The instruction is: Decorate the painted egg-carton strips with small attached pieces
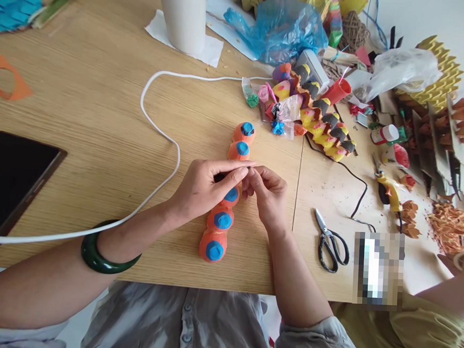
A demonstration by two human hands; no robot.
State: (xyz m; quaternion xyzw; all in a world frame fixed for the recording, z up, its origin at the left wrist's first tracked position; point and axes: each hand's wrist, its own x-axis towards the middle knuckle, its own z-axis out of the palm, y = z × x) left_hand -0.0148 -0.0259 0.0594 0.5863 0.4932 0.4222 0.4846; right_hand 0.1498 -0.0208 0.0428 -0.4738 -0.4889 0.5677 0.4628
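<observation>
An orange-painted egg-carton strip [216, 234] lies on the table in front of me, its row of rounded bumps topped with blue discs. The bump at the far end also carries small dark bits on its disc. Over the middle of the strip, my left hand [212, 186] and my right hand [268, 198] meet at the fingertips. Both pinch at a tiny dark piece, mostly hidden by the fingers. Something black shows under my left palm; its kind is unclear. The hands cover part of the strip.
Black-handled scissors [331, 245] lie to the right, near a yellow glue gun [392, 194]. A white cable [177, 151] crosses the left side beside a phone [20, 180]. Painted cartons [326, 132] and craft packets stand beyond. A co-worker's arm [447, 293] is at the right edge.
</observation>
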